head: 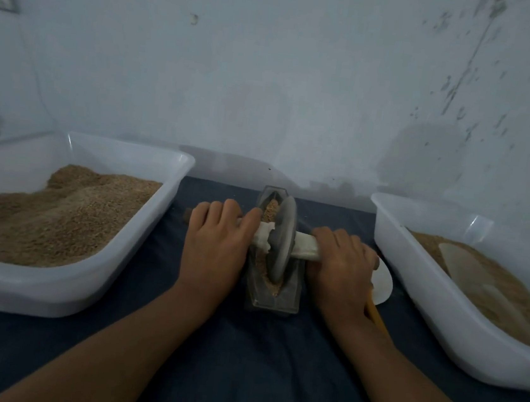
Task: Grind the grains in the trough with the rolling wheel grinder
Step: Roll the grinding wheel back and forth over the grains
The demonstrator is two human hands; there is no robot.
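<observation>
The trough [275, 268] sits at centre on the dark cloth [238, 363], grains [269, 213] inside, the wheel [282, 242] standing in it. The left hand [216, 241] at 9 o'clock and the right hand [342, 266] at 3 o'clock each curl around the wrapped axle [304, 246]. White tubs [58, 293] of grain flank them.

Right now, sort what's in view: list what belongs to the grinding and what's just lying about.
In use:
- trough with grains
- wheel on its cloth-wrapped handle
- left hand and right hand, each gripping a handle end

Lying about:
- left tub of grain
- right tub with a scoop in it
- white spoon, yellow-handled, beside the right hand
</observation>
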